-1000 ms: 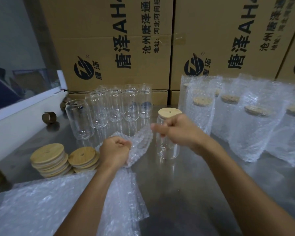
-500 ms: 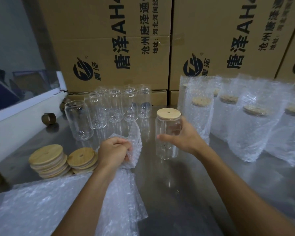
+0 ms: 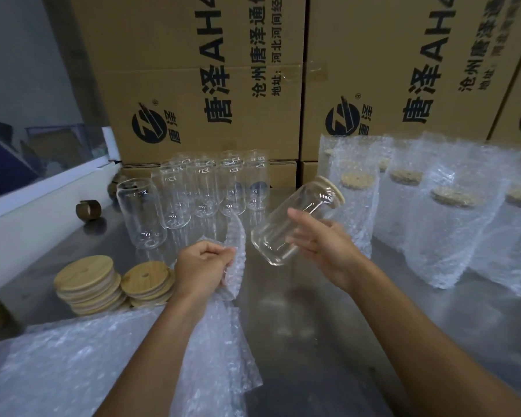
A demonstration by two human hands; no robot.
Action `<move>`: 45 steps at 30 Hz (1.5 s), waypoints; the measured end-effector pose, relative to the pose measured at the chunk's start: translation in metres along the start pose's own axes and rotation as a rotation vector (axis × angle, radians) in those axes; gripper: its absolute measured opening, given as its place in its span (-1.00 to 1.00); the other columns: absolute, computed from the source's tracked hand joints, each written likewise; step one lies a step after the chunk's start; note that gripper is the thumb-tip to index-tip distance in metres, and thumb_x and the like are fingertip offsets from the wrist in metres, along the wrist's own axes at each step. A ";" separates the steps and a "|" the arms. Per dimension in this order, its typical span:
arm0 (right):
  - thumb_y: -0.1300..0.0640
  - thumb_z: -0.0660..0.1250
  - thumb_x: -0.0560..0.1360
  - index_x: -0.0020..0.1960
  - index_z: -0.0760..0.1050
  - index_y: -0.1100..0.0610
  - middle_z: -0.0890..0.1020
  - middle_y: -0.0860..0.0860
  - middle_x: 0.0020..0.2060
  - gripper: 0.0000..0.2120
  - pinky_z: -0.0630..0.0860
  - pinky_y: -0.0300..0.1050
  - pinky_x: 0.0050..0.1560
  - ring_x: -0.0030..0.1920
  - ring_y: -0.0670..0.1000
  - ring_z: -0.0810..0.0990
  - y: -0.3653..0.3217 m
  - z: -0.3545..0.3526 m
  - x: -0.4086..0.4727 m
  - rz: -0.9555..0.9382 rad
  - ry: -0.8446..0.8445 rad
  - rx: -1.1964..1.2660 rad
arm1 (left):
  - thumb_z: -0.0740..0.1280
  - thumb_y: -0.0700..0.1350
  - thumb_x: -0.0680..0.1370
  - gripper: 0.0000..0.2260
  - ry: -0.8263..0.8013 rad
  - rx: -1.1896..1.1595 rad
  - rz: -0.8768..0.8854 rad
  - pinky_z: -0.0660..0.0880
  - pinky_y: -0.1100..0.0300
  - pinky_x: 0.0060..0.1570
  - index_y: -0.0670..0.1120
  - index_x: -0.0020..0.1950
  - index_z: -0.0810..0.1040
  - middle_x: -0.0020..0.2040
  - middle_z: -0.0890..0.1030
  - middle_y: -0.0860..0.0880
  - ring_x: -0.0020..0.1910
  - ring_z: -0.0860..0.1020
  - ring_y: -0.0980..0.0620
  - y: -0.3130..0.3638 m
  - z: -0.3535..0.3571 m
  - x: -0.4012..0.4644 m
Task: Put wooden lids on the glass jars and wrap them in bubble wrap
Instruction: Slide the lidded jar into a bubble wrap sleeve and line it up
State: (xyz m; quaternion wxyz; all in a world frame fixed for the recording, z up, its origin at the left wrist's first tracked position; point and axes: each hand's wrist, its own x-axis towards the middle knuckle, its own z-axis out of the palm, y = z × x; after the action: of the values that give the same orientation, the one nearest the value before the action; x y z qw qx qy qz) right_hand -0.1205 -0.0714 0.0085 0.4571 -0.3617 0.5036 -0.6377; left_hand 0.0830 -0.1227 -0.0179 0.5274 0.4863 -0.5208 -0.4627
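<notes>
Glass jar [image 3: 286,227], wooden lid [image 3: 333,188] on, hangs tilted above the steel worktop [image 3: 328,326], right hand [image 3: 319,245] fingers seemingly curled round it. Left hand [image 3: 203,266] grips bubble wrap [image 3: 223,341]. Bare jars [image 3: 193,194] stand far left, wrapped jars [image 3: 433,212] right.

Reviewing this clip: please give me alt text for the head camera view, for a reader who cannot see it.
A right hand holds a tilted clear glass jar with a round wooden lid above a steel table, while the left hand grips a clear bubble wrap bag. Open empty glass jars, stacked wooden lids and wrapped jars stand before cardboard boxes.
</notes>
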 end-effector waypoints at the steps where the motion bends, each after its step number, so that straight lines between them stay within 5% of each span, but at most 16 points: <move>1: -0.16 0.63 0.10 0.07 0.60 0.09 0.72 0.05 -0.07 -0.38 0.62 -0.19 -0.15 0.03 0.02 0.71 -0.001 0.003 -0.001 0.065 -0.031 0.091 | 0.51 -0.25 0.47 -0.82 -0.001 0.001 0.002 0.37 0.42 -0.54 -0.17 -0.27 0.56 -0.51 0.59 0.03 -0.59 0.44 0.21 0.000 0.000 0.000; 5: -0.25 0.56 0.18 0.17 0.52 0.08 0.73 0.12 0.08 -0.31 0.62 0.09 0.13 0.13 0.07 0.70 0.003 0.014 -0.007 0.248 -0.105 0.268 | 0.54 -0.23 0.45 -0.79 -0.007 0.000 0.019 0.36 0.36 -0.58 -0.17 -0.27 0.53 -0.52 0.56 0.01 -0.62 0.42 0.17 -0.001 -0.001 0.000; 9: -0.37 0.49 0.17 0.26 0.47 0.10 0.73 0.05 0.09 -0.17 0.56 0.27 0.18 0.15 0.14 0.68 0.012 0.030 -0.011 0.317 -0.158 0.365 | 0.57 -0.22 0.41 -0.75 -0.021 -0.020 0.048 0.33 0.34 -0.60 -0.16 -0.29 0.49 -0.51 0.51 -0.04 -0.63 0.41 0.14 -0.002 -0.002 0.000; 17: -0.41 0.46 0.25 0.31 0.41 0.08 0.72 0.00 0.14 -0.18 0.56 0.30 0.07 0.07 0.15 0.72 0.023 0.051 -0.021 0.333 -0.350 0.412 | 0.63 -0.28 0.31 -0.69 -0.022 0.001 0.091 0.47 0.08 -0.26 -0.08 -0.36 0.50 -0.32 0.57 -0.15 -0.33 0.49 0.01 -0.004 0.002 0.001; 22: -0.38 0.49 0.23 0.15 0.58 0.00 0.72 0.05 0.12 -0.36 0.61 0.20 0.00 0.10 0.14 0.71 0.020 0.055 -0.027 0.279 -0.428 0.362 | 0.56 -0.35 0.38 -0.73 -0.005 0.087 0.119 0.60 -0.18 -0.19 -0.39 -0.17 0.47 -0.21 0.65 -0.32 -0.27 0.54 -0.05 -0.012 -0.001 0.006; 27: -0.35 0.47 0.30 0.21 0.45 0.02 0.72 0.15 0.06 -0.35 0.64 0.15 0.04 0.06 0.15 0.72 0.015 0.054 -0.029 0.279 -0.386 0.366 | 0.64 -0.17 0.33 -0.66 -0.010 0.006 0.100 0.55 -0.06 -0.24 -0.30 -0.25 0.52 -0.29 0.62 -0.21 -0.28 0.52 -0.04 -0.008 0.000 0.003; 31: -0.29 0.48 0.32 0.20 0.40 0.01 0.67 0.25 0.16 -0.39 0.58 0.18 0.19 0.13 0.21 0.69 0.011 0.047 -0.027 0.299 -0.338 0.418 | 0.59 -0.24 0.37 -0.83 -0.012 -0.004 0.085 0.55 0.07 -0.17 -0.06 -0.29 0.64 -0.27 0.69 -0.13 -0.27 0.59 -0.05 -0.005 0.000 0.002; 35: -0.29 0.47 0.35 0.18 0.38 0.00 0.63 0.27 0.22 -0.43 0.52 0.17 0.28 0.17 0.21 0.67 0.011 0.044 -0.024 0.295 -0.331 0.420 | 0.57 -0.28 0.39 -0.86 -0.036 0.002 0.088 0.55 0.05 -0.09 -0.11 -0.21 0.65 -0.18 0.68 -0.23 -0.23 0.58 -0.04 -0.004 0.000 0.001; 40: -0.28 0.51 0.31 0.18 0.40 -0.03 0.69 0.21 0.04 -0.41 0.59 0.07 0.10 0.01 0.17 0.68 0.012 0.041 -0.021 0.263 -0.305 0.427 | 0.49 -0.32 0.46 -0.86 -0.033 -0.054 0.040 0.48 0.39 -0.39 -0.08 -0.12 0.68 -0.37 0.67 0.07 -0.41 0.56 0.22 -0.002 0.001 0.003; 45: -0.23 0.54 0.28 0.12 0.51 -0.05 0.68 0.19 -0.03 -0.49 0.62 -0.06 -0.02 -0.09 0.11 0.68 0.009 0.036 -0.020 0.243 -0.272 0.396 | 0.48 -0.21 0.51 -0.93 -0.014 -0.058 0.007 0.41 0.35 -0.55 -0.06 -0.12 0.66 -0.46 0.61 0.10 -0.55 0.48 0.21 -0.002 0.000 0.003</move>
State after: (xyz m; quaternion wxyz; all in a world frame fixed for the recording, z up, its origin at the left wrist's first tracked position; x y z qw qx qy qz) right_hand -0.0785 -0.0641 0.0081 0.6556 -0.2846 0.3428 -0.6097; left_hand 0.0836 -0.1257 -0.0195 0.5392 0.4655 -0.5127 -0.4793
